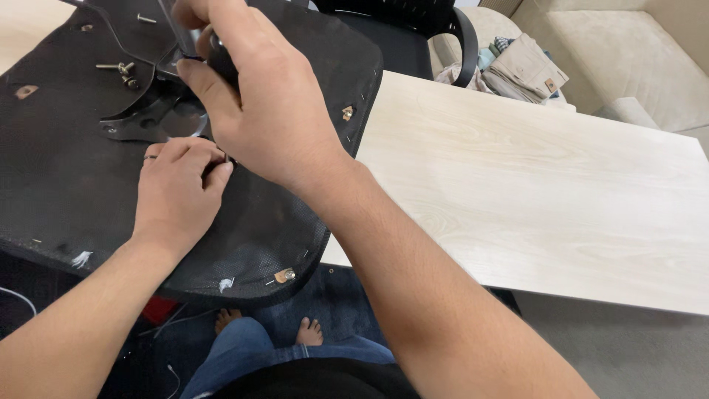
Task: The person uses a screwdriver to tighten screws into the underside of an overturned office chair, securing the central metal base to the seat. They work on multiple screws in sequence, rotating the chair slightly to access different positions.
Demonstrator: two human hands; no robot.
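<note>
Scene: a person seated at a pale wooden table [532,185] works on the black underside of a chair seat [66,185] that lies upside down across the table's near-left corner.
Right hand: the right hand [258,103] is closed around a dark tool handle [221,63], held over the metal bracket [148,111] at the seat's middle; the tool's tip is hidden behind the fingers.
Left hand: the left hand [181,196] rests on the seat fabric just below the bracket, fingers curled and pinched together; what they pinch, if anything, cannot be told. A ring shows on one finger.
Hardware: loose bolts [118,68] lie on the bracket's plate, with another bolt [146,18] near the top edge.
Tags: small tan fixing tabs [284,275] sit at the seat's rim, one near the front edge, one at the right [347,113], one far left [26,91].
Surroundings: folded beige clothes [528,70] rest beyond the table beside a cream sofa [628,52]; a black chair armrest [461,41] curves behind the seat.
Below: bare feet [309,332] and blue jeans show under the table edge.
</note>
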